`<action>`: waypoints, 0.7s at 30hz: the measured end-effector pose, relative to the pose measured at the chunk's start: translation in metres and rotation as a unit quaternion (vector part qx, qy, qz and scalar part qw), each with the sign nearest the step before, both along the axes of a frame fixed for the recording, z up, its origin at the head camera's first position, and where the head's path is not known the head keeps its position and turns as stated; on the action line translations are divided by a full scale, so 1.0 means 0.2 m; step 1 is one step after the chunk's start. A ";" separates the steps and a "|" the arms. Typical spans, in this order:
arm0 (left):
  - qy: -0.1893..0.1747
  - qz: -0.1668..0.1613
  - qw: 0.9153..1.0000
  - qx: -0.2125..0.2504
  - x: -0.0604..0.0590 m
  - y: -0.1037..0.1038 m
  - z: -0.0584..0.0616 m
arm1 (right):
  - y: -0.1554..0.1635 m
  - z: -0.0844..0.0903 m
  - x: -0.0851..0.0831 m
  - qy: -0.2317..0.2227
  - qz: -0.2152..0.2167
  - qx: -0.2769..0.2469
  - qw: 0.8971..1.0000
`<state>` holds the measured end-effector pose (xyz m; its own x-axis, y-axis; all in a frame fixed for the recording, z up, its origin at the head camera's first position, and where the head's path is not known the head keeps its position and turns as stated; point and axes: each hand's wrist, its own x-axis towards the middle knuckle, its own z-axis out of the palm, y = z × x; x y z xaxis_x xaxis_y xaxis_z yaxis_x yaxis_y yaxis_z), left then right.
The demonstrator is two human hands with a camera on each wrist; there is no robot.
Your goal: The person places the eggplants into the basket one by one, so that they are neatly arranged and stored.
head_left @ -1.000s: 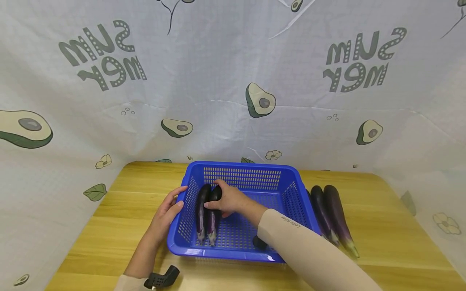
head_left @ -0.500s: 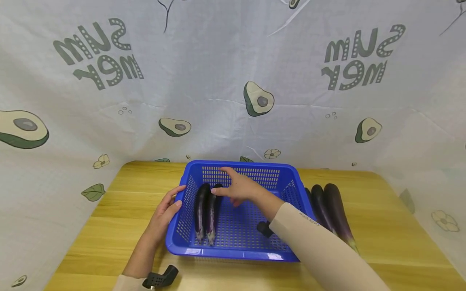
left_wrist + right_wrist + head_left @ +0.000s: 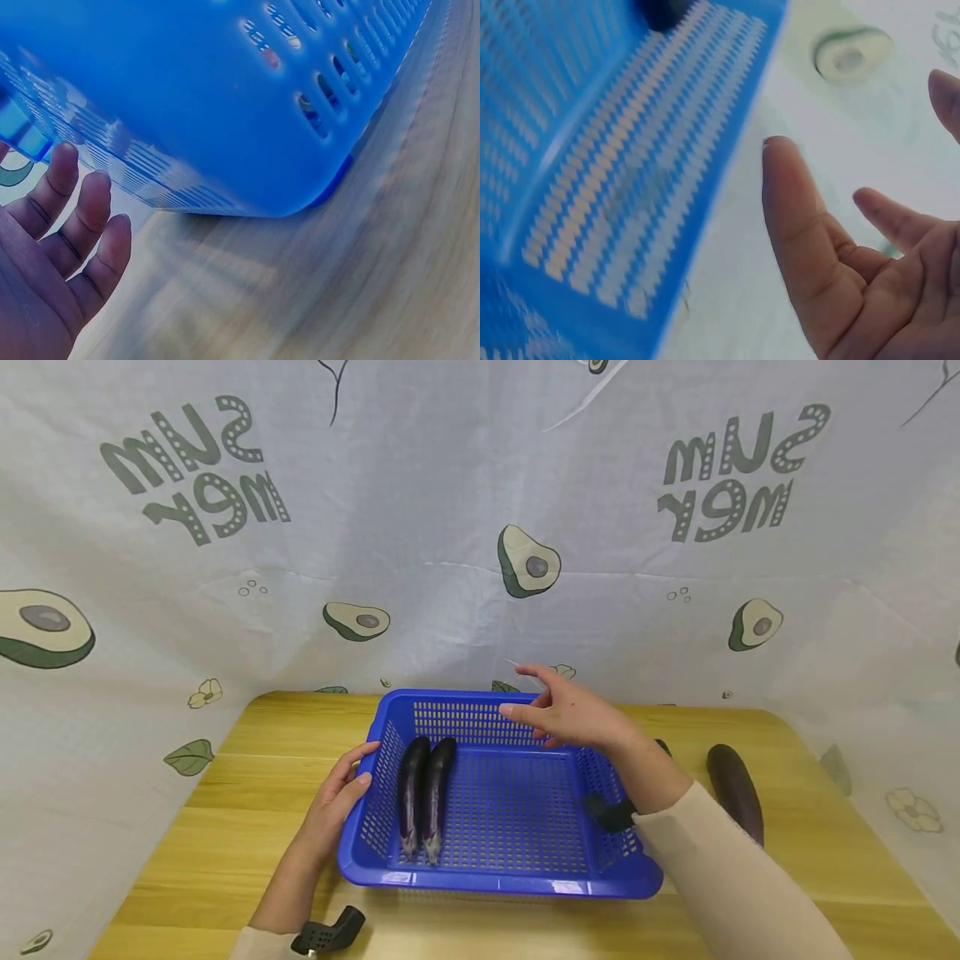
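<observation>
Head view: blue basket mid-worktop, two eggplants along its left wall. Left hand rests flat against basket's left rim. Right hand, fingers loose and empty, above far rim.
Left wrist: fingers straight beside basket wall.
Right wrist: palm bare, fingers spread.

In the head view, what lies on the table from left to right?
Left hand → two eggplants in the basket → bare floor of the blue basket → lone eggplant on the table.
</observation>
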<state>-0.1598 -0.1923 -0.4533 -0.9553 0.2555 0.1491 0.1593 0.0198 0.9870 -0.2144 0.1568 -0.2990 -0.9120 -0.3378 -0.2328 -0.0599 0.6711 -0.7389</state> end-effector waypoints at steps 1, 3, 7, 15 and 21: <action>0.000 -0.001 1.000 0.001 0.00 0.00 0.00 | 0.04 0.01 0.01 0.007 -0.007 -0.001 1.000; -0.001 -0.002 1.000 0.001 0.00 0.00 0.00 | 0.12 0.04 0.04 0.018 -0.024 0.004 1.000; -0.006 -0.002 1.000 -0.001 0.00 0.00 0.00 | 0.30 0.07 0.10 0.032 -0.067 0.002 0.997; -0.010 0.003 1.000 -0.004 0.01 0.01 0.00 | 0.70 0.00 0.20 0.055 -0.134 0.004 0.989; -0.012 0.005 1.000 -0.006 0.02 0.01 0.01 | 0.95 -0.15 0.29 0.056 -0.166 0.025 0.984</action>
<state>-0.1564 -0.1906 -0.4509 -0.9610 0.2478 0.1225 0.1347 0.0330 0.9903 -0.1567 0.3477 -0.3282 -0.9910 -0.0065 -0.1339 0.0906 0.7033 -0.7051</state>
